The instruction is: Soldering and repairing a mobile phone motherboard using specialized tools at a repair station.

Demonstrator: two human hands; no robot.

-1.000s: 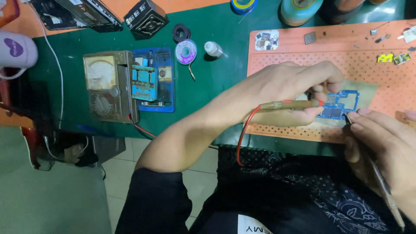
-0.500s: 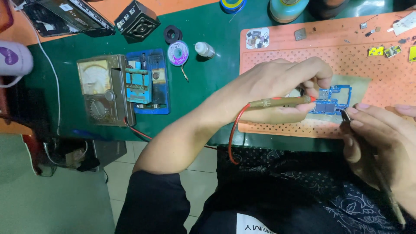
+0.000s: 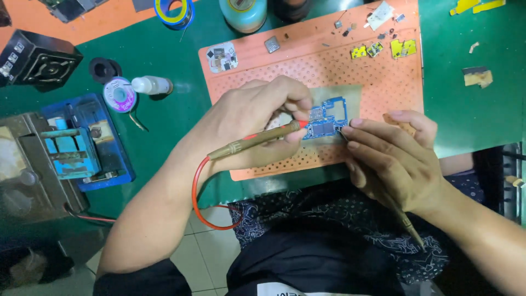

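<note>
1. Compared with half a second ago, both hands are sitting lower and nearer the middle of the view; the head is tilting, while the probes are staying on the board.
2. Fingers of the left hand (image 3: pixel 257 123) are pinching a red-tipped probe (image 3: pixel 257 141) like a pen, its tip touching the board (image 3: pixel 329 118); a red lead (image 3: pixel 200 197) is looping off the mat's near edge.
3. Fingers of the right hand (image 3: pixel 392 159) are curling around a dark probe (image 3: pixel 405 222), its tip meeting the board's right edge.
4. Board is lying flat near the middle of the orange mat (image 3: pixel 378 77), on a pale sheet.
5. Judging by looks, it is thin, light, stiff and fragile, likely to slide under a push; its bare edges seem the safest hold, clear of the small parts.
6. Yellow bits (image 3: pixel 402 48) and small chips are lying along the mat's far edge; a round patterned sticker (image 3: pixel 222 56) is sitting at its far left corner.
7. Left of the mat, on the green tabletop, a solder spool (image 3: pixel 118 94) and a small white bottle (image 3: pixel 152 85) are lying; a blue holder (image 3: pixel 82 145) is sitting towards the left edge.
8. Rolls of tape (image 3: pixel 174 12) are standing at the far edge.
</note>
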